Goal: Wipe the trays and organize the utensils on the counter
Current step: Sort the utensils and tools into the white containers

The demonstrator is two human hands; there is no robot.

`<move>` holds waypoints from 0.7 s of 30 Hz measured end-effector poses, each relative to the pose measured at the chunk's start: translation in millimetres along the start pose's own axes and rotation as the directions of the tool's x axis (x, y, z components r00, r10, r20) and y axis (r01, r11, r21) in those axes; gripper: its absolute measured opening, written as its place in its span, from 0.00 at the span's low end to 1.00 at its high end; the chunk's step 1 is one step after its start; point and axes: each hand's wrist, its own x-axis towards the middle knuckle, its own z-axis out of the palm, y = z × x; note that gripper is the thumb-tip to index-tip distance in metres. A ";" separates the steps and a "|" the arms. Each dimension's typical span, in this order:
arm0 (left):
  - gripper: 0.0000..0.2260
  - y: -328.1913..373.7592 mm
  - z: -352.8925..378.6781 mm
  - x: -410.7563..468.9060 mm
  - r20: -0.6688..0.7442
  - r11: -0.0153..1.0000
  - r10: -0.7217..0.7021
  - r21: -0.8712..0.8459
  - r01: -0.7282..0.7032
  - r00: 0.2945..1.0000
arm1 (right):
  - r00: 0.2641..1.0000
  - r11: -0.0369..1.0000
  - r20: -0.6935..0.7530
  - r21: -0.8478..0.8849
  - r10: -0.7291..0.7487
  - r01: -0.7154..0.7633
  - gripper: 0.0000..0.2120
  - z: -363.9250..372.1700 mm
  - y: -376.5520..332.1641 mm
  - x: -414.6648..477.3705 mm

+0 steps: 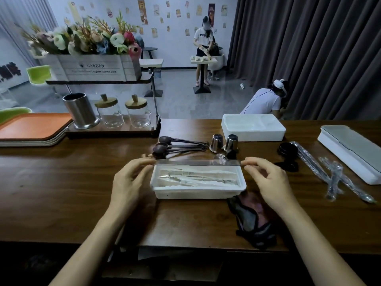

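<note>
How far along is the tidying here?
Looks done: tongs lie in the white box, and orange trays sit stacked at the left. In hand: the left hand and right hand pinch a clear lid by its ends over that box. Left: dark spoons, two steel cups and wrapped utensils lie loose on the counter. The cloth lies beside the box; whether trays were wiped cannot be told.

Dim, flat indoor light. The white wall (pixel 177 48) at the back is brightest, and the space under the dark brown wooden counter (pixel 61 182) sinks into black. The clear plastic lid (pixel 198 162) catches pale glare. Wide-angle distortion curves the edges, and detail is soft throughout.
</note>
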 end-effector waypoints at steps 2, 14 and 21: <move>0.10 -6.9 0.0 -13.7 0.024 1.000 -0.004 0.009 0.004 1.000 | 0.999 0.999 0.032 0.030 0.041 -0.042 0.08 2.6 6.4 -15.1; 0.13 -9.9 23.8 -41.3 0.136 0.965 -0.262 0.030 0.260 0.955 | 0.978 0.980 0.087 -0.070 0.190 -0.184 0.07 21.7 13.5 -31.0; 0.18 -8.6 33.2 -45.8 0.096 0.938 -0.347 0.021 0.347 0.933 | 0.964 0.961 0.140 -0.199 0.224 -0.195 0.19 20.5 7.2 -33.9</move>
